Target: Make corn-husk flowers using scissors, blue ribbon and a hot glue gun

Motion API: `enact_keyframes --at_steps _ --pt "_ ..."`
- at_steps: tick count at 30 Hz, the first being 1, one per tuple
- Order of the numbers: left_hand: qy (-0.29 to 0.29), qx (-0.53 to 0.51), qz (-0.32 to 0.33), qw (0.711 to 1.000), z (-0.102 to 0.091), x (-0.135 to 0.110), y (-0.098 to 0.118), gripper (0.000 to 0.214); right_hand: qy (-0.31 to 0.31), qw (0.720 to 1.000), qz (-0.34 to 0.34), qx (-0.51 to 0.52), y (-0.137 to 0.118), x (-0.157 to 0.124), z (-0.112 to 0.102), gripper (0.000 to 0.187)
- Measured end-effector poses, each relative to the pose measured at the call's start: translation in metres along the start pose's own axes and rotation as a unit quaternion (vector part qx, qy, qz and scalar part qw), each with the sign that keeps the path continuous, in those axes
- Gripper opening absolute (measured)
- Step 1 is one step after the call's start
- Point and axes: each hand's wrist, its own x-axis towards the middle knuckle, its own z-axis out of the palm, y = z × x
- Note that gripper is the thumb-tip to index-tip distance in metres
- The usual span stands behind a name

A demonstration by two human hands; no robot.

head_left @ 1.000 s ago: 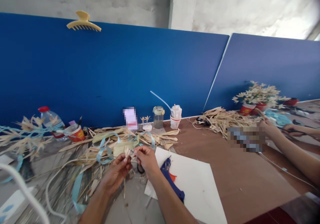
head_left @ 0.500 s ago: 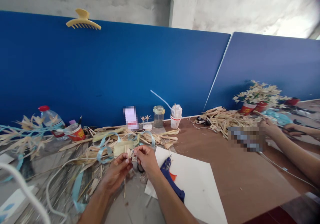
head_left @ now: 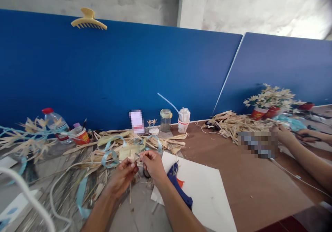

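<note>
My left hand [head_left: 124,176] and my right hand [head_left: 153,164] meet above the near table, fingertips pinched close together. Between them is a small pale strip of dried husk [head_left: 136,158]; its exact shape is too small to make out. A broad pale-green husk piece [head_left: 125,152] lies just behind the fingers. Partly covered by my right hand is a black ring-shaped handle [head_left: 146,173]. Beside my right forearm, a blue glue gun [head_left: 178,187] with an orange trigger rests on a white board [head_left: 204,190].
Loose husks [head_left: 103,144] and light-blue ribbon [head_left: 82,197] spread leftward. A white cable [head_left: 24,194] arcs at lower left. Behind stand a bottle [head_left: 55,123], a red cup [head_left: 82,137], a jar [head_left: 165,121] and a white cup [head_left: 183,126]. At right, another person's hands [head_left: 282,135] work near potted flowers [head_left: 272,99].
The pale husk piece at my fingertips looks thinner and less visible than before. My hands stay nearly in place; the whole view has shifted slightly.
</note>
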Motion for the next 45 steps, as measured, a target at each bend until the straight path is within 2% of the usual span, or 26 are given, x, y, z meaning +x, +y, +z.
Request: enact_keyframes --at_steps 9,17,25,31,41,45 --pt "-0.007 -0.026 -0.014 1.000 0.001 -0.003 0.003 0.019 -0.001 1.000 0.000 0.013 -0.002 0.000 0.001 0.012" --pt "0.023 -0.088 0.003 0.996 -0.002 0.001 0.008 0.017 0.001 1.000 0.009 0.021 0.000 0.001 0.000 0.014" --pt "-0.016 -0.057 0.002 0.998 0.002 -0.005 0.007 0.020 0.001 1.000 0.006 0.029 -0.004 -0.001 0.002 0.015" --pt "-0.054 -0.034 -0.021 0.998 -0.004 -0.003 0.002 0.024 0.001 1.000 0.013 0.020 -0.007 -0.003 0.003 0.011" --pt "-0.039 -0.015 -0.030 0.999 -0.009 0.001 -0.002 0.029 0.006 1.000 0.006 -0.028 -0.007 -0.006 0.005 0.008" --pt "-0.020 -0.016 -0.023 0.999 -0.007 0.001 -0.002 0.029 0.005 0.998 -0.025 -0.062 -0.007 -0.007 0.004 0.008"
